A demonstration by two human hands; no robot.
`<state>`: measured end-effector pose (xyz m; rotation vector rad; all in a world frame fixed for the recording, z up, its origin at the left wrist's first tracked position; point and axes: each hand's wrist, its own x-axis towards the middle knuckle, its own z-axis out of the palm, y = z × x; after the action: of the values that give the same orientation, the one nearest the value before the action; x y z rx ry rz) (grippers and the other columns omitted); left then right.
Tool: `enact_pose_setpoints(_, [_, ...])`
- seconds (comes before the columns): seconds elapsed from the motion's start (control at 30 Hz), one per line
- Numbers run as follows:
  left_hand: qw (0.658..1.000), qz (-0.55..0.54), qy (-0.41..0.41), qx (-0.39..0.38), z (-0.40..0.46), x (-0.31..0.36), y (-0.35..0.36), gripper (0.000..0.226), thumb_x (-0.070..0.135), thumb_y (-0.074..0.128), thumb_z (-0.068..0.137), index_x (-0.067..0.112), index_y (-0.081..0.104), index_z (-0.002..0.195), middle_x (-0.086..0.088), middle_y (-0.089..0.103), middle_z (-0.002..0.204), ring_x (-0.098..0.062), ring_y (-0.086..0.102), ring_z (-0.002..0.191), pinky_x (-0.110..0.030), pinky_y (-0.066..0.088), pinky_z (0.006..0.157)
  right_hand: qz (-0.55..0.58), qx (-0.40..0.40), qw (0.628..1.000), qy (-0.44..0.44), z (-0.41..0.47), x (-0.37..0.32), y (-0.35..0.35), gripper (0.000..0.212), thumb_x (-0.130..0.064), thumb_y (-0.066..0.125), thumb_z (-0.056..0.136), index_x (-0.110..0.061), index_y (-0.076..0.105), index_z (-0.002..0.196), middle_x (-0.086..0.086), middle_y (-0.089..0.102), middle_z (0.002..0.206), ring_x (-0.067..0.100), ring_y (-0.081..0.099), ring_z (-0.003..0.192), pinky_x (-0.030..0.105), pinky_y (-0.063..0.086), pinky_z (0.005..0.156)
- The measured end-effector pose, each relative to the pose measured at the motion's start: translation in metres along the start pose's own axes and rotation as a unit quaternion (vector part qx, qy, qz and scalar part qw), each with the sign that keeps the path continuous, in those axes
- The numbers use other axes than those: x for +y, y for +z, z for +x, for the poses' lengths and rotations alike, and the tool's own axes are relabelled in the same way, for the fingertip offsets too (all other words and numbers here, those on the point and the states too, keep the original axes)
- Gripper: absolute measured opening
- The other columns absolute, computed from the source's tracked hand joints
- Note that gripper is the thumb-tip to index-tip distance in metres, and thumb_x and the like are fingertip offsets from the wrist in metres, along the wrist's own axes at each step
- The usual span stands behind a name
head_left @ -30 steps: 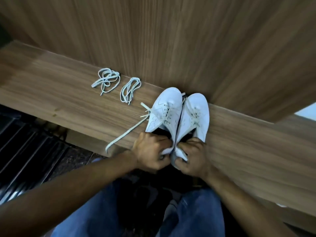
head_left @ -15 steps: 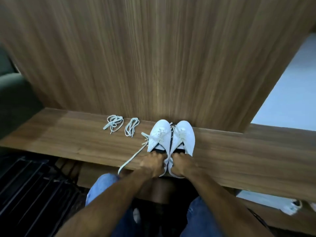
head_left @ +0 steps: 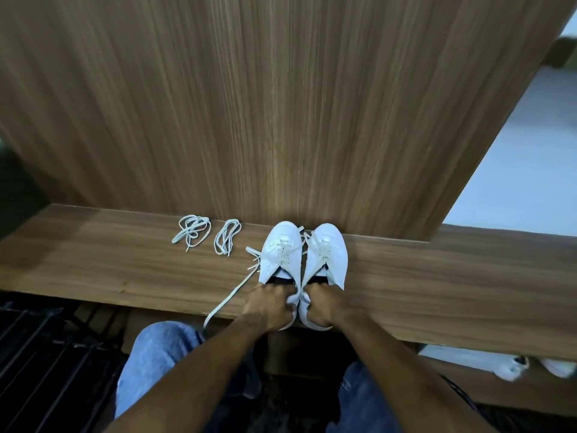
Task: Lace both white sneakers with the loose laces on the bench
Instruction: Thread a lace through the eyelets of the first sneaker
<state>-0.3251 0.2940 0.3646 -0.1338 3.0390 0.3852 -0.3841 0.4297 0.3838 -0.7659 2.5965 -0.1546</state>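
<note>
Two white sneakers sit side by side on the table [head_left: 437,276], toes against the wood panel [head_left: 281,104]. The left hand [head_left: 268,306] grips the heel of the left sneaker [head_left: 281,251]; the right hand [head_left: 324,304] grips the heel of the right sneaker [head_left: 327,251]. Two loose lace bundles [head_left: 192,233] [head_left: 227,236] lie just left of the shoes; one lace [head_left: 231,295] trails off the table edge

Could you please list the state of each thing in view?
Left sneaker: on the bench, heel gripped, partly laced, one lace end trailing off the edge.
Right sneaker: beside it, heel gripped.
Left hand: grips left heel.
Right hand: grips right heel.
Two laces: bundled, untouched.
</note>
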Motion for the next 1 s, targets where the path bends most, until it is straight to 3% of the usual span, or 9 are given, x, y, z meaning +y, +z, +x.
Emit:
enact_pose_setpoints(0.2, [1.0, -0.013, -0.001, 0.026, -0.003, 0.0, -0.002, 0.03, 0.031, 0.054, 0.085, 0.027, 0.06, 0.114, -0.006, 0.067, 0.113, -0.029, 0.06, 0.108, -0.031, 0.044, 0.084, 0.005, -0.001, 1.0, 0.006, 0.002, 0.0, 0.0, 0.026, -0.022, 0.053, 0.085, -0.017, 0.055, 0.11, 0.01, 0.061, 0.117, 0.032, 0.058, 0.107, 0.034, 0.046, 0.081])
enact_pose_setpoints(0.37, [0.999, -0.015, 0.01, 0.03, -0.006, 0.001, -0.004, 0.03, 0.031, 0.054, 0.084, 0.025, 0.06, 0.114, -0.005, 0.067, 0.113, -0.029, 0.061, 0.107, -0.031, 0.043, 0.086, 0.028, 0.019, 0.999, -0.004, 0.004, 0.005, 0.003, 0.013, -0.03, 0.047, 0.076, -0.026, 0.051, 0.087, 0.008, 0.065, 0.103, 0.031, 0.061, 0.097, 0.037, 0.051, 0.077])
enact_pose_setpoints(0.53, [0.999, -0.008, 0.016, 0.052, -0.005, 0.0, 0.001, 0.03, 0.034, 0.053, 0.085, 0.024, 0.059, 0.112, -0.004, 0.068, 0.11, -0.028, 0.061, 0.105, -0.03, 0.043, 0.084, 0.002, 0.052, 0.999, 0.011, 0.004, 0.019, 0.006, 0.029, -0.031, 0.051, 0.084, -0.019, 0.06, 0.11, 0.009, 0.064, 0.117, 0.031, 0.059, 0.108, 0.029, 0.038, 0.074])
enact_pose_setpoints(0.67, [0.998, -0.004, 0.02, 0.065, -0.003, -0.002, 0.004, 0.028, 0.042, 0.052, 0.087, 0.023, 0.059, 0.106, -0.002, 0.068, 0.11, -0.026, 0.06, 0.106, -0.03, 0.042, 0.083, -0.035, 0.031, 0.998, 0.032, 0.004, 0.036, -0.001, 0.037, -0.032, 0.053, 0.084, -0.013, 0.057, 0.116, 0.01, 0.059, 0.124, 0.031, 0.054, 0.115, 0.031, 0.041, 0.083])
enact_pose_setpoints(0.73, [0.995, -0.052, 0.037, 0.083, -0.002, -0.008, 0.008, 0.033, 0.051, 0.051, 0.089, 0.023, 0.063, 0.101, 0.0, 0.069, 0.105, -0.023, 0.061, 0.103, -0.03, 0.042, 0.08, -0.046, 0.003, 0.998, 0.039, 0.001, 0.044, -0.007, 0.037, -0.032, 0.054, 0.084, -0.011, 0.056, 0.114, 0.01, 0.058, 0.124, 0.031, 0.055, 0.113, 0.032, 0.045, 0.087])
enact_pose_setpoints(0.83, [0.96, -0.227, 0.056, 0.156, 0.0, -0.018, 0.013, 0.034, 0.046, 0.049, 0.086, 0.022, 0.071, 0.095, 0.003, 0.069, 0.093, -0.021, 0.063, 0.09, -0.027, 0.043, 0.073, -0.055, -0.045, 0.996, 0.05, -0.005, 0.054, -0.017, 0.033, -0.039, 0.057, 0.087, -0.008, 0.058, 0.098, 0.011, 0.063, 0.115, 0.027, 0.058, 0.098, 0.032, 0.047, 0.08])
enact_pose_setpoints(0.93, [0.929, -0.258, -0.002, 0.266, 0.013, -0.03, 0.011, 0.03, 0.035, 0.05, 0.082, 0.021, 0.069, 0.102, 0.003, 0.067, 0.101, -0.022, 0.06, 0.093, -0.034, 0.047, 0.08, -0.11, 0.035, 0.992, 0.06, -0.013, 0.052, -0.036, 0.041, -0.056, 0.051, 0.088, -0.016, 0.053, 0.079, 0.007, 0.066, 0.099, 0.026, 0.061, 0.093, 0.03, 0.04, 0.069])
enact_pose_setpoints(1.0, [0.935, -0.266, -0.05, 0.23, 0.027, -0.034, 0.006, 0.034, 0.028, 0.059, 0.082, 0.021, 0.064, 0.115, 0.001, 0.062, 0.114, -0.025, 0.057, 0.102, -0.041, 0.049, 0.085, -0.104, 0.126, 0.985, 0.061, -0.013, 0.043, -0.048, 0.042, -0.059, 0.048, 0.088, -0.018, 0.057, 0.079, 0.003, 0.067, 0.093, 0.025, 0.063, 0.093, 0.031, 0.041, 0.07])
